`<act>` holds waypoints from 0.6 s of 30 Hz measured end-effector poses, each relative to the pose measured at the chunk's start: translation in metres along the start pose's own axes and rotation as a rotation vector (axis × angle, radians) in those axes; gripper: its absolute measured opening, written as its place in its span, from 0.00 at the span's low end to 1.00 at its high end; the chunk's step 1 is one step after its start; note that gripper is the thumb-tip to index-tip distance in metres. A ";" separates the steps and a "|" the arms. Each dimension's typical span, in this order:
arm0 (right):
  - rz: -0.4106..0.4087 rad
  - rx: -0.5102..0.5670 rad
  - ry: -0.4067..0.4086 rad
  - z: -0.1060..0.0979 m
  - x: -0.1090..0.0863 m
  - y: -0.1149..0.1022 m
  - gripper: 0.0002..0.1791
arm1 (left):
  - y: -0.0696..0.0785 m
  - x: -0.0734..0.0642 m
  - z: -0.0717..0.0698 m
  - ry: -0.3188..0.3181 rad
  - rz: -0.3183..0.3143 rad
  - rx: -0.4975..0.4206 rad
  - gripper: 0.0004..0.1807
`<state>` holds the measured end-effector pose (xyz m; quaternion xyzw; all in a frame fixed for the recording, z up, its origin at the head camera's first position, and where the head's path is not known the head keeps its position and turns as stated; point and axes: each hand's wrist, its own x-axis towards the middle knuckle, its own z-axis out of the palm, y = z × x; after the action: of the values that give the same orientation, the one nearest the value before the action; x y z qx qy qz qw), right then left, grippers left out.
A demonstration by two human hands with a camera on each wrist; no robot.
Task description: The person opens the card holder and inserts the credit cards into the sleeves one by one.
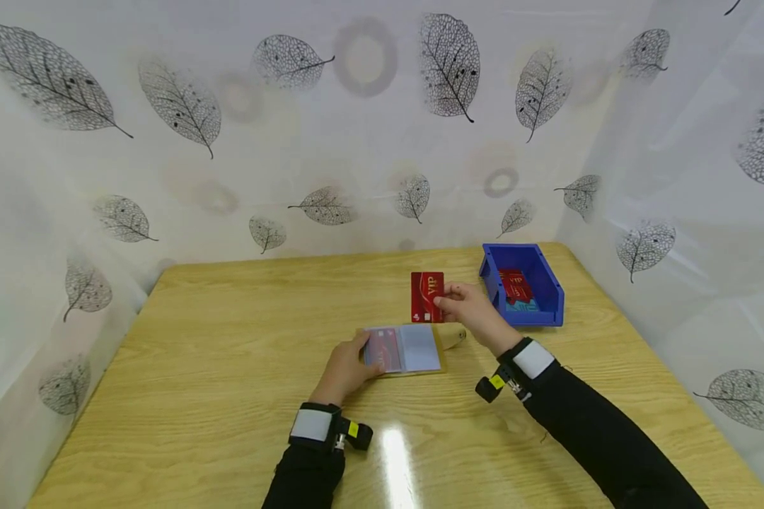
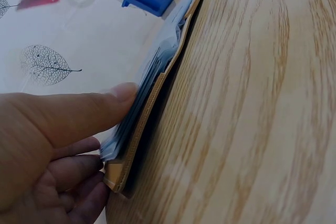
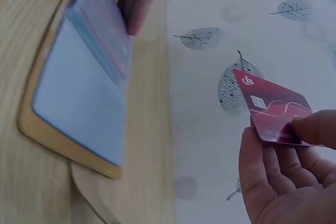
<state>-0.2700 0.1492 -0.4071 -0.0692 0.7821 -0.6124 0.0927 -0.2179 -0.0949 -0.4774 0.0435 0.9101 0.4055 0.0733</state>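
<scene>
A card holder (image 1: 422,348) with a tan cover and clear sleeves lies open on the table. My left hand (image 1: 346,367) grips its left edge, the thumb (image 2: 123,94) on top of the sleeves and the other fingers at the edge. Behind the clear left sleeve shows a reddish card (image 1: 384,349); the right sleeve looks pale. Above the holder's far edge, my right hand (image 1: 477,314) pinches a red VIP card (image 1: 424,297) by its right side, between thumb and fingers. In the right wrist view this red card (image 3: 273,106) shows a chip and a wavy line.
A blue plastic bin (image 1: 535,318) stands at the back right, close beyond the right hand, with red cards (image 1: 516,286) and a teal one inside. A strap (image 1: 453,339) with a snap sticks out right of the holder. A leaf-print sheet (image 1: 369,141) hangs behind the wooden table (image 1: 229,339).
</scene>
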 end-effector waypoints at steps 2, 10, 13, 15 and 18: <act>0.062 0.023 -0.025 0.010 0.000 0.009 0.07 | 0.001 0.000 0.000 -0.003 -0.006 0.000 0.40; 0.209 -0.004 -0.028 0.031 0.002 0.035 0.12 | 0.002 -0.001 -0.001 -0.003 -0.015 0.002 0.40; 0.224 -0.001 -0.035 0.034 0.003 0.039 0.11 | 0.002 -0.001 -0.001 -0.001 -0.014 0.003 0.40; 0.224 -0.003 -0.042 0.035 0.002 0.040 0.10 | 0.002 -0.001 0.000 0.002 -0.013 0.004 0.40; 0.224 -0.015 -0.042 0.036 0.000 0.042 0.09 | 0.002 -0.001 0.000 0.005 -0.009 0.002 0.40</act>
<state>-0.2618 0.1250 -0.4561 0.0053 0.7874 -0.5907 0.1762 -0.2170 -0.0939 -0.4756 0.0387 0.9109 0.4043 0.0727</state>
